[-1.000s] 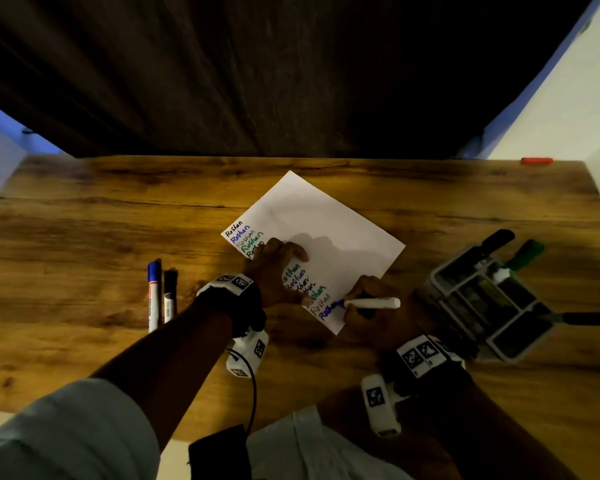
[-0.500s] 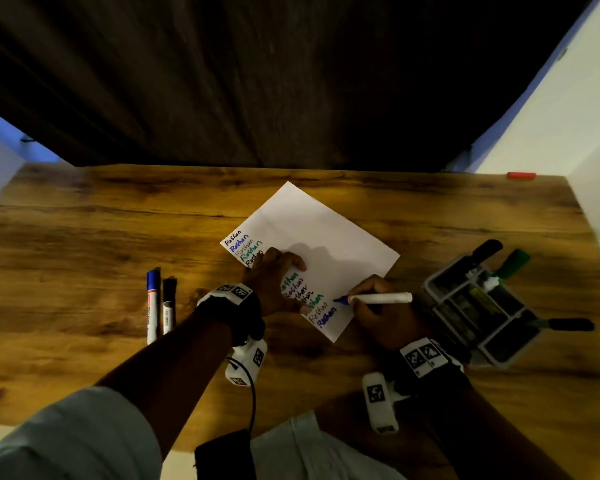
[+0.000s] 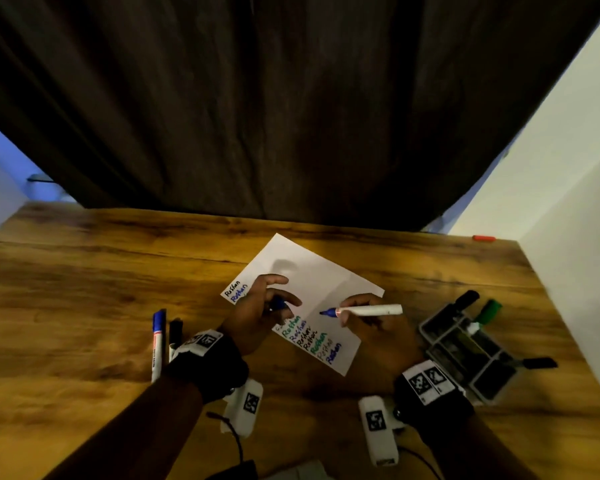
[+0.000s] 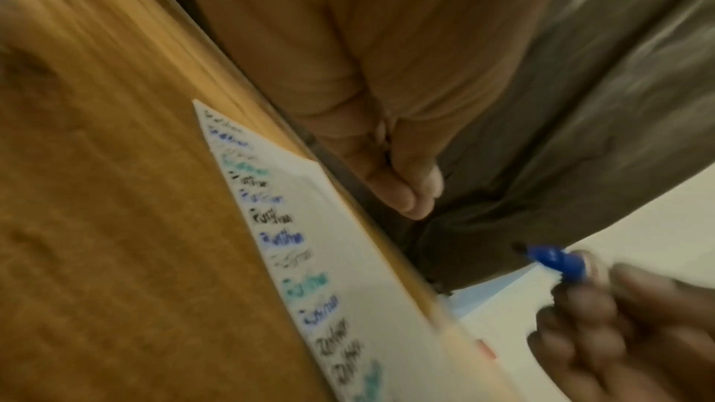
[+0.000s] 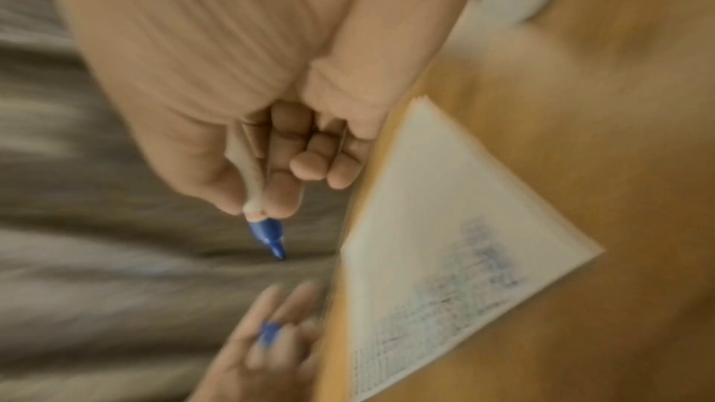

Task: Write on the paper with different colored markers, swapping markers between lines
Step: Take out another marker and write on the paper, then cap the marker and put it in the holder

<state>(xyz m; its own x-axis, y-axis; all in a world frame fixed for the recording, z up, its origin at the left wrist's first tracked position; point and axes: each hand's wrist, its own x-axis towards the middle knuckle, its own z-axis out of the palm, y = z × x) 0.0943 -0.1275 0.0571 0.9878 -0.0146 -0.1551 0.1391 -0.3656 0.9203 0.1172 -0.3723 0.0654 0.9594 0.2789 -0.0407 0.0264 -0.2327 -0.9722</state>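
Note:
A white paper [image 3: 326, 282] lies tilted on the wooden table [image 3: 84, 271], with lines of a name in black, blue and green down its left side. My right hand [image 3: 343, 313] pinches a white marker [image 3: 371, 310] and holds it level above the sheet, its blue tip [image 3: 326, 312] pointing left. My left hand [image 3: 281, 296] hovers just left of that tip with a blue cap [image 3: 278, 303] between its fingers. The right wrist view shows the marker [image 5: 267, 231] in my fingers, with the cap [image 5: 268, 332] in the other hand below it. The left wrist view shows the marker's blue tip [image 4: 553, 260] over the paper [image 4: 348, 271].
A blue-capped marker [image 3: 159, 344] and a black one [image 3: 175, 336] lie side by side at the left. A grey compartment tray [image 3: 465, 351] at the right holds black markers and a green marker [image 3: 487, 311]. A small red object [image 3: 484, 238] lies at the back right edge. A dark curtain hangs behind.
My right hand has lifted the marker off the bottom blue line and turned it level. My left hand has left the paper and risen towards the tip. The head view has tilted up.

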